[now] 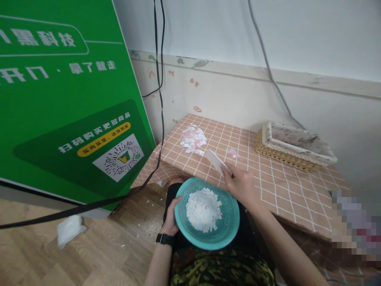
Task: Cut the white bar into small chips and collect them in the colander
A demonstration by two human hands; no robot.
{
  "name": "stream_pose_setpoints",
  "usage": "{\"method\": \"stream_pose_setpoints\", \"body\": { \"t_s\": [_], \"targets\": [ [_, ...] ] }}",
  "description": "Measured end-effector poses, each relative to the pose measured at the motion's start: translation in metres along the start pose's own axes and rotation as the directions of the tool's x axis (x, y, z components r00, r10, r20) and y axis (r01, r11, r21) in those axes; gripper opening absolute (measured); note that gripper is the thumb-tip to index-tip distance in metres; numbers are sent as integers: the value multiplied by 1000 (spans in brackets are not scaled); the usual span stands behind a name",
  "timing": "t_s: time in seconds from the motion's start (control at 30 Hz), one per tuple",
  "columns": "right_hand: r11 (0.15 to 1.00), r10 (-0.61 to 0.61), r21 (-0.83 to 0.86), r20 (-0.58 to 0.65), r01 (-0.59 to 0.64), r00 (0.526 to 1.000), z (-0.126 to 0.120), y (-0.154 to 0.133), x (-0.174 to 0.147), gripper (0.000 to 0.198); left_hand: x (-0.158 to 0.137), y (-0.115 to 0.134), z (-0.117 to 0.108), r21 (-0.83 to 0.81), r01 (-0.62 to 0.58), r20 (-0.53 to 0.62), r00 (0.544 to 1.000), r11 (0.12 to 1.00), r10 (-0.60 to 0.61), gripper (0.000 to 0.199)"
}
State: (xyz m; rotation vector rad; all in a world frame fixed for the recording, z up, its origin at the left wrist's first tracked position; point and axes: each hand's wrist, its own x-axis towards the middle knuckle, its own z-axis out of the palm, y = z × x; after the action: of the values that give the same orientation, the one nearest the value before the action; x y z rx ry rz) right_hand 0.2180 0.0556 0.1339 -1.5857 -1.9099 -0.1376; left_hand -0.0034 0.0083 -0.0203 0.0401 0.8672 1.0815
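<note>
A teal plastic strainer basket [229, 234] rests over my lap, with a heap of small white paper scraps [204, 209] inside it. Around its left rim my left hand [172, 217] is closed, the thumb over the edge. My right hand [240, 180] grips one end of a flat white strip [217, 161], perhaps folded paper or card, above the front edge of the table. Just beyond the strip's far end, a pile of white and pink scraps [193, 139] lies on the checked tablecloth [285, 186]. A smaller pinkish clump [232, 153] sits right of it.
A cloth-lined wicker basket [288, 155] stands at the table's back right. Black cables [162, 119] hang down and cross in front of a green cabinet [74, 99] on the left. A white plastic bag [70, 230] lies on the wooden floor. Something blurred occupies the right edge.
</note>
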Motion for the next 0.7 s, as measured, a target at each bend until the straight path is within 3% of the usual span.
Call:
{"method": "stream_pose_setpoints", "body": {
  "t_s": [0.23,0.7],
  "targets": [
    [999,35,0,47,-35,998,9,-8,20,31,2,0,-3,7,-8,23,1000,1000,8,19],
    [985,157,-56,-94,-163,983,11,1,29,31,3,-2,-2,22,-65,-10,998,998,66,18]
  ]
}}
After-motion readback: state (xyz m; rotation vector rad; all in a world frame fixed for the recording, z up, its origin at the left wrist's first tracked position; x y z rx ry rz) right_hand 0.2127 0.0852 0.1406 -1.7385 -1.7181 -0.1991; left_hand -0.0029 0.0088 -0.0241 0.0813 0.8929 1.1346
